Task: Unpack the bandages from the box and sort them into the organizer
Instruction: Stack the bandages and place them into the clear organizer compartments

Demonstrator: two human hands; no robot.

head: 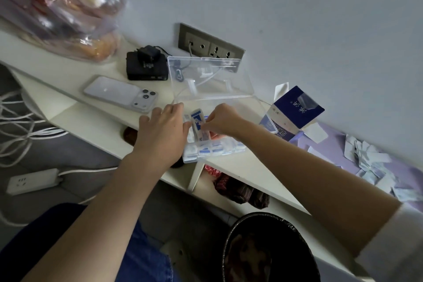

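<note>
A clear plastic organizer [231, 146] sits on the white shelf, its lid [206, 78] standing open toward the wall. Its front compartments hold blue-and-white wrapped bandages. Both hands are over it. My right hand [223, 120] pinches a small stack of wrapped bandages [200, 127], held upright over the left compartments. My left hand [162, 130] rests fingers spread on the organizer's left end, touching the stack's side. The opened blue bandage box [295, 112] lies to the right. Loose bandages [375, 165] are scattered on a purple surface further right.
A phone [121, 94] lies face down left of the organizer, with a black charger block [146, 65] behind it. A plastic bag of food [64, 9] stands far left. A wall socket [210, 47] is behind the lid. Cables, a power strip [32, 181] and a dark bin [270, 249] are below.
</note>
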